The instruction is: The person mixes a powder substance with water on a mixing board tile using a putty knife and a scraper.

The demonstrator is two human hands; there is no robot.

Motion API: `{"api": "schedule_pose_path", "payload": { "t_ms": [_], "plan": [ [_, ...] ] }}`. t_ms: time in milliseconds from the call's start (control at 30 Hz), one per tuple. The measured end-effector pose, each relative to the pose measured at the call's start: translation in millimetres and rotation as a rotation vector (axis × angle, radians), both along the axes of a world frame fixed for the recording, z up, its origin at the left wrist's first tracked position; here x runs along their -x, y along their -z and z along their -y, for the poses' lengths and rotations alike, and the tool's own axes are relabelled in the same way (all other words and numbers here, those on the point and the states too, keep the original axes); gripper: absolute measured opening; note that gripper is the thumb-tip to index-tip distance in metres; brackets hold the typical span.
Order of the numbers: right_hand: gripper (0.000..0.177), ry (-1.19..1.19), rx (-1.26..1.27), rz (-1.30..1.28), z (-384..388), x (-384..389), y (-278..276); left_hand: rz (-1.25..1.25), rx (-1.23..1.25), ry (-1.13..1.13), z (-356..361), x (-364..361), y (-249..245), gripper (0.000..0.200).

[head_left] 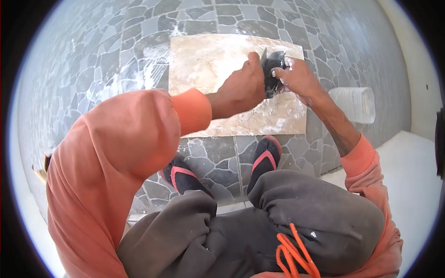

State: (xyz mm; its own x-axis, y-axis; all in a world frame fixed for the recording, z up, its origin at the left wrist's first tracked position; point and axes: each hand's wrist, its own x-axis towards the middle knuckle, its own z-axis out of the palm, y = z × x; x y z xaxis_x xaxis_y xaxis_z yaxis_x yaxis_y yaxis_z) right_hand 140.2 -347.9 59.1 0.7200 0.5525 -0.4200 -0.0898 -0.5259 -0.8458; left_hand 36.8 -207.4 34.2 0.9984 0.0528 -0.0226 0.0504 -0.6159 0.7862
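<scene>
My left hand [243,88] is closed round a flat scraper [263,56], whose thin blade edge points up beside my thumb. Against it, my right hand [299,78] grips a dark tool [274,69] with a broad black face; white paste is smeared on that hand's fingers. The two tools meet or nearly meet above a beige board [199,60], which lies on the floor with white patches on it. My fingers hide both handles.
Stone-patterned grey floor [208,160] surrounds the board, with white smears on the left. A translucent container [354,104] lies right of the board. My feet in dark flip-flops [266,157] are near its front edge. A white ledge [408,162] is at the right.
</scene>
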Motion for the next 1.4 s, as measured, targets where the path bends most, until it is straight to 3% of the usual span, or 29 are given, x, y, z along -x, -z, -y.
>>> {"api": "schedule_pose_path", "payload": {
  "t_ms": [200,400,500,600,800,967,1067,1267,1400],
  "plan": [
    [0.025,0.307,0.011,-0.073,77.7,4.6,4.0,0.034,-0.094,0.130,-13.7,-28.2,15.2,0.023],
    [0.033,0.427,-0.005,-0.328,122.7,50.4,41.9,-0.029,-0.135,0.142,-37.2,-19.1,16.0,0.036],
    [0.029,0.547,-0.132,-0.630,102.4,84.7,58.2,-0.111,-0.147,0.091,-58.0,-12.8,9.2,0.044],
    [0.024,0.465,-0.003,-0.806,95.7,109.4,84.2,-0.136,-0.157,0.008,-73.8,-9.1,8.9,0.047],
    [0.020,0.449,-0.055,-0.994,86.9,149.8,112.6,-0.165,-0.106,0.016,-87.9,-3.8,3.1,0.057],
    [0.034,0.486,-0.179,-1.188,76.6,167.7,126.3,-0.201,-0.117,0.026,-85.1,1.7,-9.8,0.063],
    [0.042,0.550,-0.093,-1.235,58.7,177.0,122.2,-0.196,-0.138,0.026,-88.5,4.5,-12.5,0.064],
    [0.040,0.742,-0.313,-1.275,24.6,193.7,139.4,-0.136,-0.154,0.003,-97.0,7.4,-10.7,0.062],
    [0.041,0.743,-0.472,-1.228,9.9,194.1,145.2,-0.161,-0.129,-0.002,-95.0,9.6,-15.9,0.061]
  ]
}}
